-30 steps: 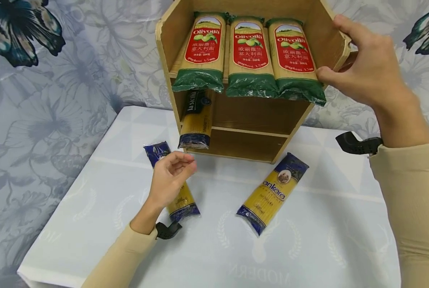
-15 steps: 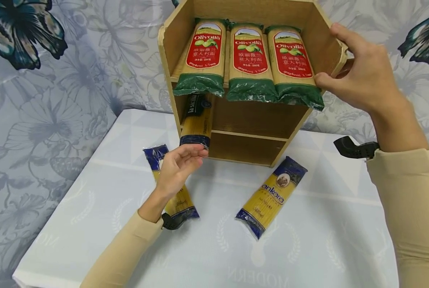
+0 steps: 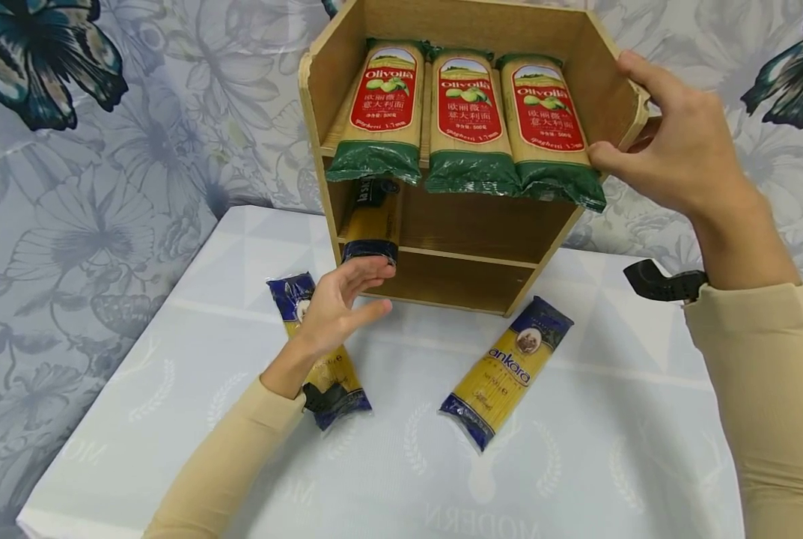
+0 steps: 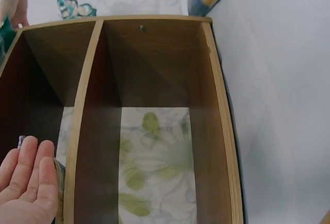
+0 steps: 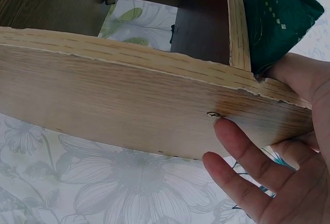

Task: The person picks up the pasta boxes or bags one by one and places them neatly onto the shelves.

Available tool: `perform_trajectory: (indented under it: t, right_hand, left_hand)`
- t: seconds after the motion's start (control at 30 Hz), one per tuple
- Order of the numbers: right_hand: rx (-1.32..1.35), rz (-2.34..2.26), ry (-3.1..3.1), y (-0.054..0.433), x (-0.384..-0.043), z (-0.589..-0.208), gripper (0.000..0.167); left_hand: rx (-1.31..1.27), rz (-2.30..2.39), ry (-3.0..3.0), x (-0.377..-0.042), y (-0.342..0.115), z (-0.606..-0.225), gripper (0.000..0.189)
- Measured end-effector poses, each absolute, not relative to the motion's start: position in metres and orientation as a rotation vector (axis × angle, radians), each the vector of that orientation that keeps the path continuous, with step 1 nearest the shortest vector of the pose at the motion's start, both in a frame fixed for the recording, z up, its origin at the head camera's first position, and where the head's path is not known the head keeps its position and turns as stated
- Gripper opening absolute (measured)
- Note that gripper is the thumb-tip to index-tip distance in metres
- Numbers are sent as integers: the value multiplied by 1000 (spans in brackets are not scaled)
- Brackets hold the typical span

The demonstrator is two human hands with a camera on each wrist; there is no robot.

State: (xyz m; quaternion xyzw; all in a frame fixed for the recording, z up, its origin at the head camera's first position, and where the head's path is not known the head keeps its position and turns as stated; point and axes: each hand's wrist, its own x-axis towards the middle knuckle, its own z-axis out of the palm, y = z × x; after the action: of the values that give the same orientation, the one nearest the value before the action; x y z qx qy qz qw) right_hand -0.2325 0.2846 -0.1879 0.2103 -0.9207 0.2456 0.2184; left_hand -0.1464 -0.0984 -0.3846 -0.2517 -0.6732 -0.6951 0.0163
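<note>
My left hand [image 3: 340, 303] presses its straight fingers against the near end of a yellow and dark spaghetti pack [image 3: 372, 224]. The pack lies in the middle compartment of a wooden shelf [image 3: 337, 86], at its left side. In the left wrist view the hand [image 4: 31, 185] shows extended fingers, and the pack is mostly hidden. High on the shelf's right side panel, my right hand [image 3: 687, 146] grips the edge, thumb in front. In the right wrist view, fingers of that hand [image 5: 289, 177] lie along the panel's outer face near a screw.
Three red-labelled spaghetti packs [image 3: 468, 112] lie on the upper shelf, their green ends overhanging. On the white table [image 3: 401, 479], a blue and yellow pack [image 3: 509, 370] lies right of the middle. Another such pack [image 3: 337, 374] lies under the left forearm. Patterned cloth [image 3: 105, 202] hangs behind.
My left hand has moved up and right to the dark-ended pack, its fingers straightening. The pack has slid deeper into the compartment. My right hand keeps its hold on the shelf.
</note>
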Motion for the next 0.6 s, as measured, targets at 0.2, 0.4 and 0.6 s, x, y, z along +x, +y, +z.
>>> perform_trajectory:
  t: [0.2, 0.4, 0.6]
  right_hand:
    - [577, 686, -2558, 284, -231, -188, 88]
    - [560, 675, -2567, 284, -230, -188, 90]
    - [575, 682, -2554, 284, -232, -189, 89]
  left_hand:
    - [-812, -2154, -2085, -160, -100, -384, 62]
    - [-809, -2180, -2058, -171, -101, -382, 56]
    - [-786, -2171, -2029, -180, -101, -385, 53]
